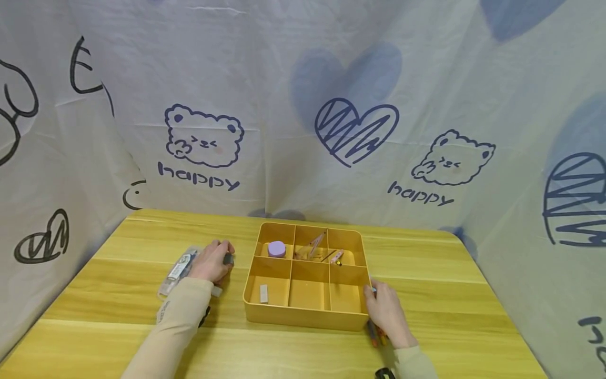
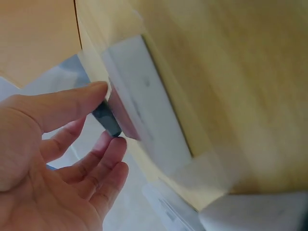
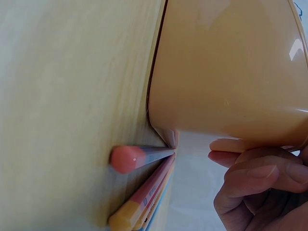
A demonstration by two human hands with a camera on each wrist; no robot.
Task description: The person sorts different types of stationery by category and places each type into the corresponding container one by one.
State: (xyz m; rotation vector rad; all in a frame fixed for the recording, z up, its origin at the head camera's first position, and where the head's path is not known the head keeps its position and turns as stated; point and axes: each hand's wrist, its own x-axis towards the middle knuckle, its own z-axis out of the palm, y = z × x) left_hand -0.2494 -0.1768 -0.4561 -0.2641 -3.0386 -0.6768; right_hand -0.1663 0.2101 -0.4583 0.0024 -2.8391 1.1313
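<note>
My left hand (image 1: 210, 261) is left of the yellow divided organizer box (image 1: 307, 317). Between thumb and fingertips it pinches a small dark grey block (image 2: 107, 119), which looks like an eraser. Just beyond those fingertips in the left wrist view is a blurred whitish block (image 2: 149, 98). Under and beside the hand lies a clear plastic pack (image 1: 165, 287). At the box's right wall, my right hand (image 1: 387, 310) grips the rim, its fingers curled on the outside. Its thumb is mostly hidden in the right wrist view.
Inside the box are a pale eraser (image 1: 263, 293), a purple round container (image 1: 276, 249), a clear set square (image 1: 316, 245) and a small pink tool (image 1: 337, 256). Several coloured pens (image 3: 144, 192) lie against the box's right side. A printed curtain (image 1: 284, 184) hangs behind the table.
</note>
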